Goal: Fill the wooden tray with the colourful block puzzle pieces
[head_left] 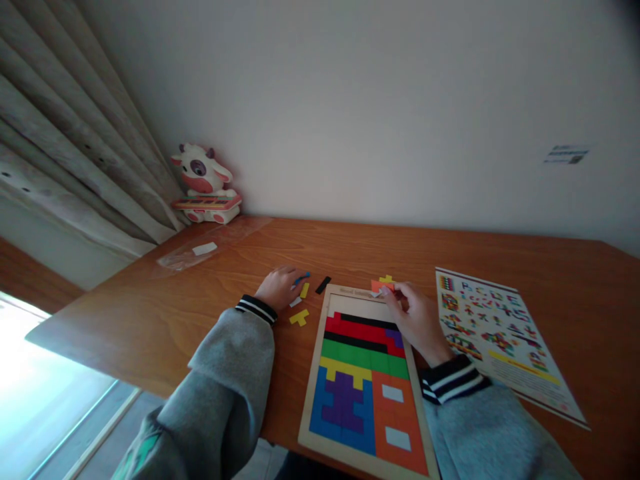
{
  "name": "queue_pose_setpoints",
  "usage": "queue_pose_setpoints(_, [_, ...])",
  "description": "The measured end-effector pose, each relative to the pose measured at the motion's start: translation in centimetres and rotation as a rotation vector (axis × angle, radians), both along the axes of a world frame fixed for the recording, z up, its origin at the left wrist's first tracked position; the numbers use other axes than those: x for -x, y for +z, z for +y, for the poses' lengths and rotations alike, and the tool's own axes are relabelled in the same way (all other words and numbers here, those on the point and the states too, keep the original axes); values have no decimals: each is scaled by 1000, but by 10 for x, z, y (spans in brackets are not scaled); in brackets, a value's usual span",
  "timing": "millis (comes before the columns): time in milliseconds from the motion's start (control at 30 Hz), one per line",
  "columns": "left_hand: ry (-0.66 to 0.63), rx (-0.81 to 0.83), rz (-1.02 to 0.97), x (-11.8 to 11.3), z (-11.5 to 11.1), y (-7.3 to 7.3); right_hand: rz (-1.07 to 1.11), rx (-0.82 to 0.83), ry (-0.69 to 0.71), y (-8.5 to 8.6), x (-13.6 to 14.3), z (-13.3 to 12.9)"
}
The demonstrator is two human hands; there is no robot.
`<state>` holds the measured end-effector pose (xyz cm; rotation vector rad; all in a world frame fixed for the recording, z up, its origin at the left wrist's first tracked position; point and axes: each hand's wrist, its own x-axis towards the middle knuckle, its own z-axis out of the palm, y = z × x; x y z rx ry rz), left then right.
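Observation:
A wooden puzzle board (307,400) lies at the table's front edge, filled with red, black, green, yellow, blue, purple and orange pieces; its top strip is bare. My left hand (281,288) rests on the table left of the board, its fingertips at a small blue piece (302,278). Beside it lie yellow pieces (299,318), a white piece (295,302) and a black piece (323,285). Over the board's top right corner, my right hand (413,317) pinches an orange piece (383,286). Just behind that is another yellow piece (386,279).
A printed pattern sheet (493,320) lies right of the board. At the back left, a toy cow with a keyboard (207,187) stands by the curtain (70,127). A clear plastic bag (175,259) lies on the wooden table (210,293).

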<state>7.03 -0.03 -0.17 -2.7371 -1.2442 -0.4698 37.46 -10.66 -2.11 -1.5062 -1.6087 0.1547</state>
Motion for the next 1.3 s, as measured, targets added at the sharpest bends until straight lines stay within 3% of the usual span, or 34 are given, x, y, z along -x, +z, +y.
queue_pose_setpoints(200, [-101,20,57,4,-10,8,-5,8,-12,0,-2,0])
queue_pose_setpoints(533, [-165,65,77,8,-1,0,-25,-2,-14,3,0,-2])
queue_pose_setpoints(767, [-228,87,53,4,-4,3,-12,8,-1,3,1,-2])
queue_pose_setpoints(833, [-186,55,31,-1,-7,4,-17,5,-5,3,2,-2])
queue_pose_setpoints(1067, [141,-20,48,-15,-21,8,-23,-5,-8,5,4,-2])
queue_pose_setpoints(1300, [124,100,46,-17,-21,8,-13,0,-9,2,1,-1])
